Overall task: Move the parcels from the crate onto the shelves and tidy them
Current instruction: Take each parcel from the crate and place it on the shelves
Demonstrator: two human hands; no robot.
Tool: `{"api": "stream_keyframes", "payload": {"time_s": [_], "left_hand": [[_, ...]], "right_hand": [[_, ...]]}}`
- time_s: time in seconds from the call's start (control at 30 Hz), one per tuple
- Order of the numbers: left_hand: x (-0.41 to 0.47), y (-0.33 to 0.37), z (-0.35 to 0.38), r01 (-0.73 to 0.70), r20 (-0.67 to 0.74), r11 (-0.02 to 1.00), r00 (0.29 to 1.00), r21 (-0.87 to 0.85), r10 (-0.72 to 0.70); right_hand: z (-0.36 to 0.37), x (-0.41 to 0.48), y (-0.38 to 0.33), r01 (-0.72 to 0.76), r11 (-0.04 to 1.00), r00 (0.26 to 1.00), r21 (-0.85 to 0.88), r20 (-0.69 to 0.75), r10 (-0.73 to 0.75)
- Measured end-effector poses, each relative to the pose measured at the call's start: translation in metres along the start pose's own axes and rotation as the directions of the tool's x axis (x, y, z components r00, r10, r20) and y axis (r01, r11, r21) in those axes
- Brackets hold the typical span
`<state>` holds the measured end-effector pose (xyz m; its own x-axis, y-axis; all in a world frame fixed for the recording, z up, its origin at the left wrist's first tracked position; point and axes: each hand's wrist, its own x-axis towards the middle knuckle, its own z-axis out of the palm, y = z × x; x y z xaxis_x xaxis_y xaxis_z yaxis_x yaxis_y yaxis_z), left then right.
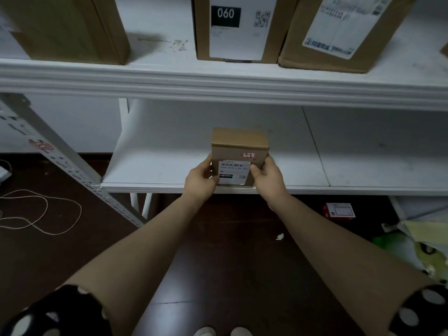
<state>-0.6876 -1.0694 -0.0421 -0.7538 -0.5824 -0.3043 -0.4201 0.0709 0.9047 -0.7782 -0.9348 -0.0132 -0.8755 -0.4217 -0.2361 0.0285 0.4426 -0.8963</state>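
At the front edge of the lower shelf [157, 170], left hand [200, 178] and right hand [266, 177] grip a small brown cardboard parcel [238, 144] upright, fingers clamped on its two sides. Its near face carries a white barcode label [234, 172] and a small red-edged sticker [248, 155]. Above, a carton marked 060 [232, 27] stands on the upper shelf [218, 81].

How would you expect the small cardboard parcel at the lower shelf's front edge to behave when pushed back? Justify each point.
Probably stiff: the small parcel shows square edges where the left hand and right hand grip its sides. Likely light, as fingers alone hold it. Flat-sided, it should slide, not roll, on the smooth lower shelf.
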Motion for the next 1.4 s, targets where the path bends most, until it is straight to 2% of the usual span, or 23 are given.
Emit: {"api": "stream_keyframes", "payload": {"time_s": [0.43,1.07,1.27,1.4], "left_hand": [[0.012,-0.008,0.025,-0.003,-0.009,0.999,1.0,-0.034,0.003],[0.03,0.005,0.032,0.006,-0.064,1.0,0.998,-0.025,-0.008],[0.027,0.01,0.033,0.002,-0.056,1.0,0.998,-0.025,-0.004],[0.024,0.016,0.034,0.044,-0.078,0.997,0.996,-0.058,-0.049]], "right_hand": [[-0.006,0.017,0.021,-0.023,0.998,1.0,0.056,0.019,0.022],[-0.007,0.045,0.021,0.001,1.0,0.999,0.007,0.053,-0.001],[-0.005,0.046,0.022,-0.038,0.998,0.999,0.042,0.034,0.037],[-0.005,0.045,0.02,-0.068,0.997,0.997,0.032,0.033,0.067]]}}
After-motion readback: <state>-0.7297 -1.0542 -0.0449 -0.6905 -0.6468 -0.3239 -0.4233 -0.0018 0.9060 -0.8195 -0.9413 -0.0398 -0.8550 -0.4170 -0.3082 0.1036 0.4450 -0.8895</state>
